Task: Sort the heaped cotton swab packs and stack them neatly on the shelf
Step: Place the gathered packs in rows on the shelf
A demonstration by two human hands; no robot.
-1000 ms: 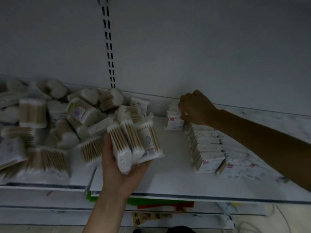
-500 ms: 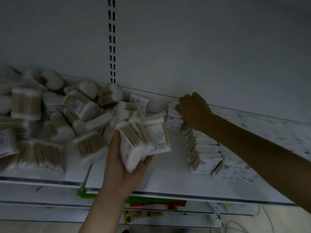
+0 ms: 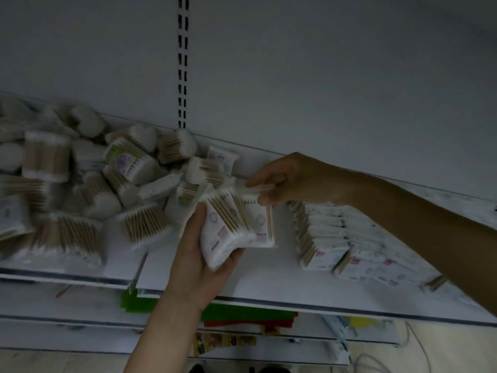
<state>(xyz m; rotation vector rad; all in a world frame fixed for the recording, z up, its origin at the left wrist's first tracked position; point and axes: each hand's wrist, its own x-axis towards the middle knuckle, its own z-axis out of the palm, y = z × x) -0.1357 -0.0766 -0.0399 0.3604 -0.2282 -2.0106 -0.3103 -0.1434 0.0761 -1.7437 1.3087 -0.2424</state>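
Observation:
My left hand [image 3: 196, 265] grips a fanned bunch of cotton swab packs [image 3: 228, 232] above the white shelf [image 3: 269, 281]. My right hand [image 3: 290, 179] reaches in from the right and pinches the top edge of the rightmost pack of that bunch. A jumbled heap of swab packs [image 3: 88, 184] covers the shelf's left part. To the right stands a neat row of packs [image 3: 317, 235] on edge, with more packs [image 3: 376, 265] lying flat beside it.
A slotted upright [image 3: 183, 63] runs up the grey back wall. Lower shelves with green and red items [image 3: 220, 313] lie under the front edge. Cables [image 3: 376, 362] lie on the floor at the bottom right.
My right hand left the far end of the neat row and moved left onto the bunch. My left hand carried the bunch right and up to meet it.

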